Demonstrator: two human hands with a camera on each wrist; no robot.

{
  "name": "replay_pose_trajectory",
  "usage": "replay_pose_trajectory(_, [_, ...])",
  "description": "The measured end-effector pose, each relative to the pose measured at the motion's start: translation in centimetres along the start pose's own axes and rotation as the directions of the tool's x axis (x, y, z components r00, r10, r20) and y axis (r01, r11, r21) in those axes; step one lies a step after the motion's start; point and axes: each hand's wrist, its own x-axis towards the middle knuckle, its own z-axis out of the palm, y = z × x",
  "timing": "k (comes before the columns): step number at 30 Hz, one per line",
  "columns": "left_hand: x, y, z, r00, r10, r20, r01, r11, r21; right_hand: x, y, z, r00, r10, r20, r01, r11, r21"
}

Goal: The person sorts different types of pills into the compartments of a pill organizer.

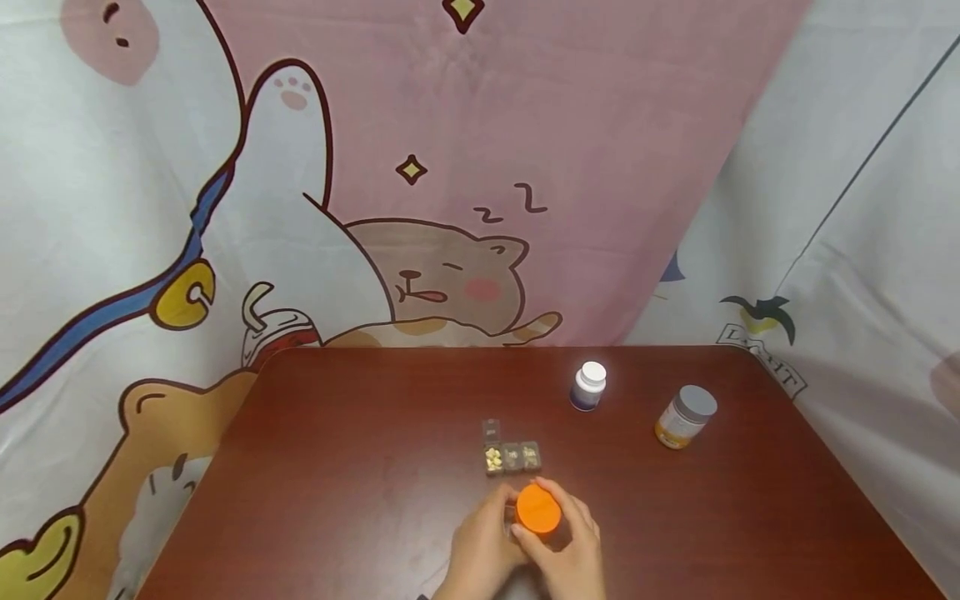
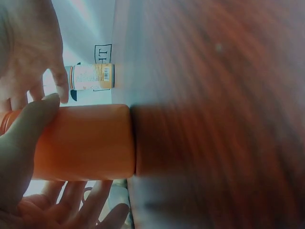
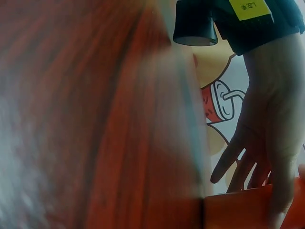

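Observation:
An orange pill bottle (image 2: 90, 143) stands on the brown table, its round orange cap (image 1: 538, 509) facing up in the head view. My left hand (image 1: 482, 537) grips the bottle's side, thumb across its front and fingers behind it in the left wrist view. On the other side my right hand (image 1: 573, 540) holds the cap, thumb and fingers curled round its edge. Just beyond the hands lies a small clear pill organizer (image 1: 512, 457). Its left compartment has the lid flipped up and holds pale yellow pills (image 1: 492, 458); the two compartments beside it are lidded.
A white-capped bottle (image 1: 590, 385) with a dark lower part stands at the back of the table. Farther right is a grey-lidded jar (image 1: 686, 417) with an orange and white label. A cartoon-printed cloth (image 1: 600, 167) hangs behind the table's far edge.

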Motion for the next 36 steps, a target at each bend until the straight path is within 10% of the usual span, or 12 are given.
replay_pose_trajectory(13, [0.3, -0.5, -0.3, 0.992, -0.003, 0.123, 0.009, 0.999, -0.047, 0.5, 0.4, -1.2, 0.983, -0.161, 0.089, 0.177, 0.962, -0.206])
replay_pose_trajectory(24, [0.4, -0.4, -1.3, 0.986, 0.019, 0.167, -0.023, 1.0, 0.019, 3.9, -0.1, -3.8, 0.957, -0.144, 0.253, 0.22, 0.927, -0.302])
replay_pose_trajectory(29, [0.4, -0.9, -1.6, 0.985, 0.026, 0.172, -0.027, 1.0, 0.004, 7.1, 1.0, -5.2, 0.938, -0.289, 0.19, 0.339, 0.881, -0.332])
replay_pose_trajectory(36, [-0.1, -1.4, -2.1, 0.987, 0.079, 0.142, -0.077, 0.997, -0.021, 15.1, 3.0, -8.6, 0.969, -0.078, 0.236, 0.147, 0.946, -0.288])
